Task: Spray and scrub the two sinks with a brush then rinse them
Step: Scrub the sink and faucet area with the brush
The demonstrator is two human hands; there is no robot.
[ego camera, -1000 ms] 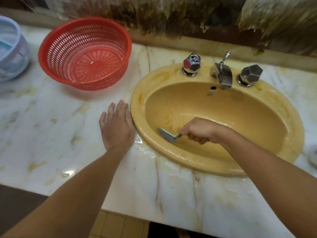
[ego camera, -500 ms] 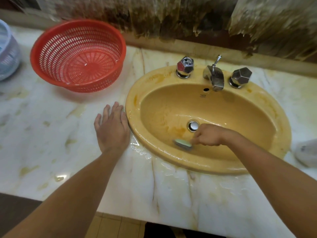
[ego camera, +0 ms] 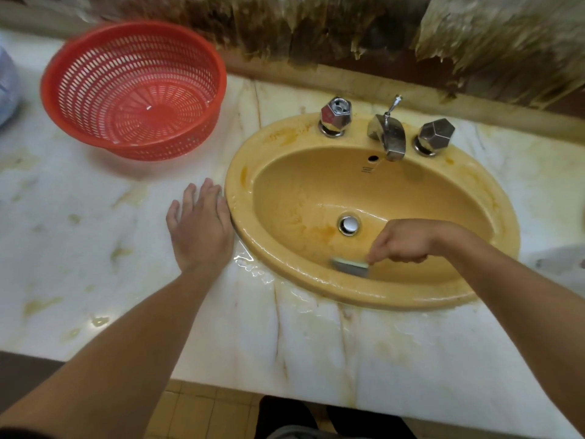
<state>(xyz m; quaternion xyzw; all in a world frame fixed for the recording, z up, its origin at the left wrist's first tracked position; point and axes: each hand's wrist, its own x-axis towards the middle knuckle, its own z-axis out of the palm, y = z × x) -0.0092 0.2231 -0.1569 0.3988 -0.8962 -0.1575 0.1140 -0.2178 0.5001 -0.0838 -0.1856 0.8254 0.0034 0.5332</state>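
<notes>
- While the right hand [ego camera: 403,240] reached into the sink [ego camera: 493,198], its fingers curled round the brush [ego camera: 350,266], whose head lay against the basin's near wall, below the drain [ego camera: 349,225].
- Flat on the counter [ego camera: 95,232], the left hand [ego camera: 201,229] lay with fingers straight, holding nothing, just beside the sink's left rim.
- Behind it stood a red basket [ego camera: 133,90].
- At the sink's far edge sat the tap [ego camera: 391,136] between two knobs.
</notes>
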